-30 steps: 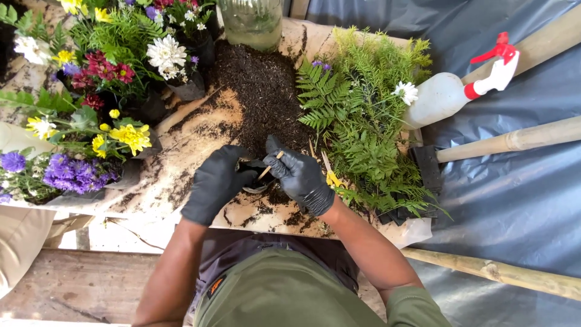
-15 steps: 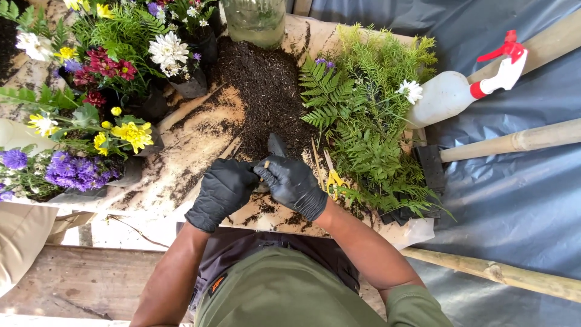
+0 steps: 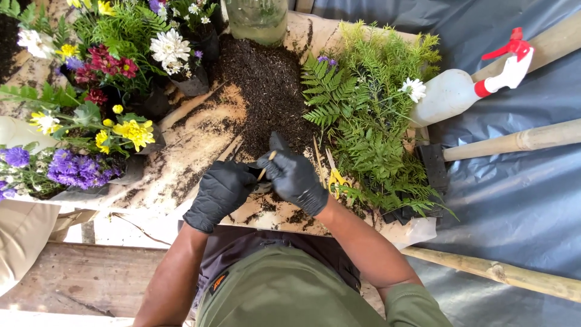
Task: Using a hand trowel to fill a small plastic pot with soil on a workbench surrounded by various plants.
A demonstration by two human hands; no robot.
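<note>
Both your black-gloved hands have drawn back together over the soil-dusted wooden surface [image 3: 181,175], your left hand [image 3: 221,192] curled around something small I cannot make out, your right hand [image 3: 293,175] pinching a thin pale wooden stick [image 3: 266,165] beside the dark loose soil heap [image 3: 266,91].

Two gloved hands, left [image 3: 219,192] and right [image 3: 295,177]; one spray bottle [image 3: 451,97], one glass jar [image 3: 257,18], three wooden poles [image 3: 514,140], one small stick [image 3: 267,163].
</note>
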